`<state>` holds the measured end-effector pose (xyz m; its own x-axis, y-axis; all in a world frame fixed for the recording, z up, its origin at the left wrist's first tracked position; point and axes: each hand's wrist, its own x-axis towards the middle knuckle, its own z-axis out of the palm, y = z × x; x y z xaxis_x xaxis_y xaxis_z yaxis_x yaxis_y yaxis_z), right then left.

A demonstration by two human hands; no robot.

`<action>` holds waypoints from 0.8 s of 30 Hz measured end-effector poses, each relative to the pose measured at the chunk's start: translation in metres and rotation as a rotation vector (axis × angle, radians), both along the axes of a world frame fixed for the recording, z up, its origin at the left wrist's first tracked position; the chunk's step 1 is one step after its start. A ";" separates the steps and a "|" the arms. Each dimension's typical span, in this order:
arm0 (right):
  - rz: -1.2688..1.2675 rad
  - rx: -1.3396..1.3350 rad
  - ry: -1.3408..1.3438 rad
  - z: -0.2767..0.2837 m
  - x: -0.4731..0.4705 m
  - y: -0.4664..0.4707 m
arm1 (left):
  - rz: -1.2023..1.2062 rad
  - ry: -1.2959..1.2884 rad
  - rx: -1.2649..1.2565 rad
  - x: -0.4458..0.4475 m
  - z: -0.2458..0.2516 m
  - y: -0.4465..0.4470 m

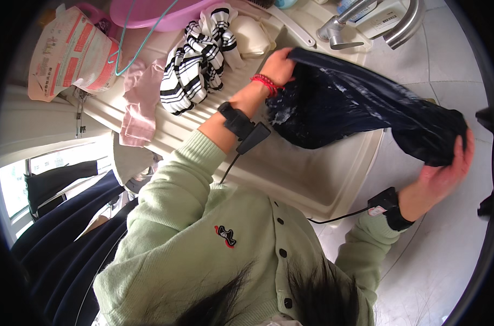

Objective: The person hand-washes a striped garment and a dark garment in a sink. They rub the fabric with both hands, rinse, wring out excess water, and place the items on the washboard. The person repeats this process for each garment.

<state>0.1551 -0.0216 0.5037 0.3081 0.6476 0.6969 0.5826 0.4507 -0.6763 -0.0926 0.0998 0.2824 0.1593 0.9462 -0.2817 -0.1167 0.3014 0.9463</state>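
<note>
A dark navy garment (336, 106), wet-looking and streaked with white suds, is stretched over the cream laundry sink (304, 179). At its upper left end, my left hand (278, 67) grips the edge; a red bead bracelet circles that wrist. My right hand (450, 163) holds the bunched other end, out past the sink's right rim. The cloth hangs in folds between the two hands and hides much of the basin. Each forearm carries a black strapped device with a cable.
On the ribbed washboard lie a black-and-white striped cloth (198, 61) and a pink cloth (139, 106). A pink basin (145, 14), a teal hanger (137, 49) and a printed detergent bag (73, 53) stand farther left. A metal faucet (340, 30) and a white-handled brush (289, 24) are behind.
</note>
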 end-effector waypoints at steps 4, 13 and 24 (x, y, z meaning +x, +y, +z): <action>-0.247 0.210 -0.794 0.029 0.006 -0.006 | -0.003 -0.079 0.128 -0.016 0.061 -0.005; 0.127 -0.180 0.011 -0.047 -0.007 0.000 | -0.172 -0.229 -0.420 -0.040 0.047 -0.021; 0.089 -1.121 -0.737 -0.234 0.008 -0.020 | -0.510 0.722 0.140 -0.031 -0.055 -0.029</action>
<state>0.1633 -0.0418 0.2698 0.0211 0.9720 -0.2341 0.9659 -0.0803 -0.2463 -0.1233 0.0711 0.2271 0.3991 0.8419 -0.3632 0.6381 0.0295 0.7694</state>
